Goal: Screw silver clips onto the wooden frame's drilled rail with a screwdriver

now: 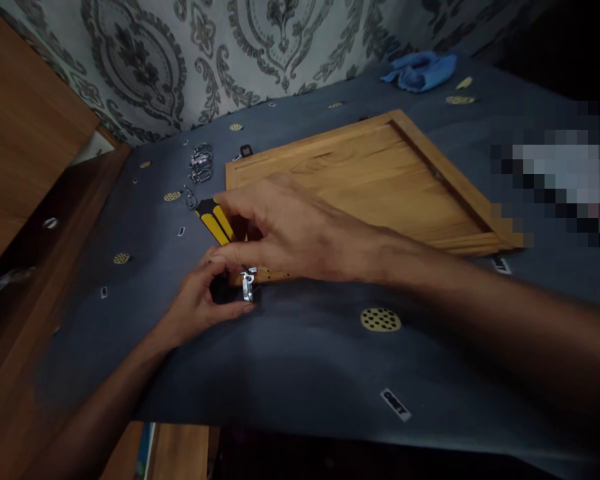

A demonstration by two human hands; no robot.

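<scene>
My right hand [290, 227] is closed around a screwdriver [215, 221] with a yellow and black handle, which tilts up to the left. Its tip is hidden by my fingers. Below it, my left hand [195, 297] steadies a small shiny metal latch [248, 287] between thumb and fingers. The latch sits at the near left corner of a framed wooden panel [360, 180], which lies flat on the cloth. Small dark holes show along the panel's near edge, right of the latch. My right hand and forearm cover part of that edge.
Several metal latches [201, 163] lie in a pile at the back left, with another metal piece [189, 197] nearer. A blue cloth [421, 71] is crumpled at the back right. A wooden cabinet [25, 127] stands left, and a patterned curtain [240, 53] hangs behind.
</scene>
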